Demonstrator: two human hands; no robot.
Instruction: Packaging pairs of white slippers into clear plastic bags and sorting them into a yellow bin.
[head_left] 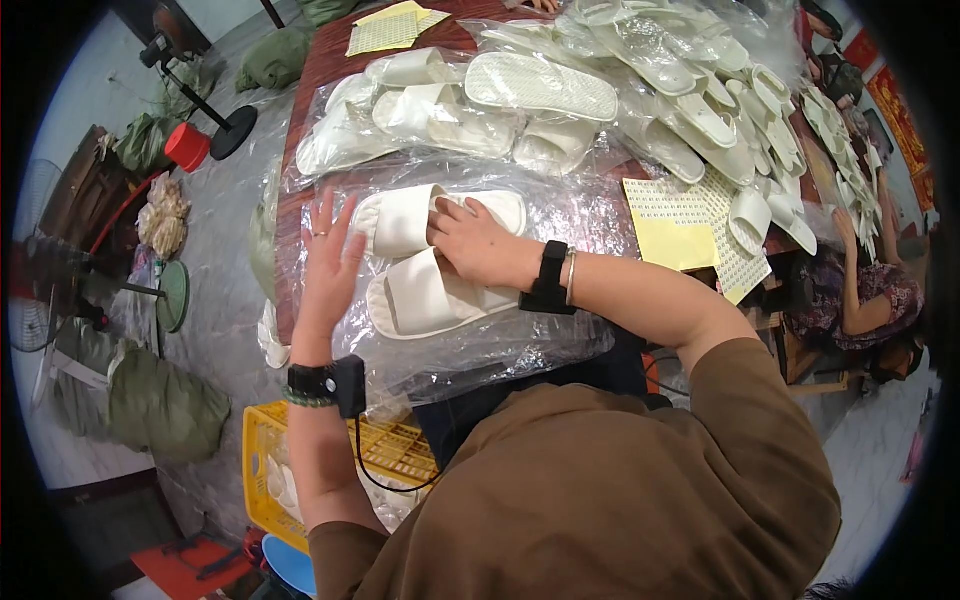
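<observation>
My right hand (pixel 478 243) presses, fingers curled, on the pair of white open-toe foam slippers (pixel 420 290) beneath it, left hand (pixel 333 265) flat and open just beside on the clear plastic bag (pixel 560 215), so I should keep them squared

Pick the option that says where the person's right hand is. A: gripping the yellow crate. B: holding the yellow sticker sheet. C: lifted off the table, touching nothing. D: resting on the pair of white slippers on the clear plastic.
D: the right hand lies across the pair of white slippers on the clear plastic bags, while the left hand lies flat on the plastic beside them; the yellow sticker sheet is untouched.
</observation>
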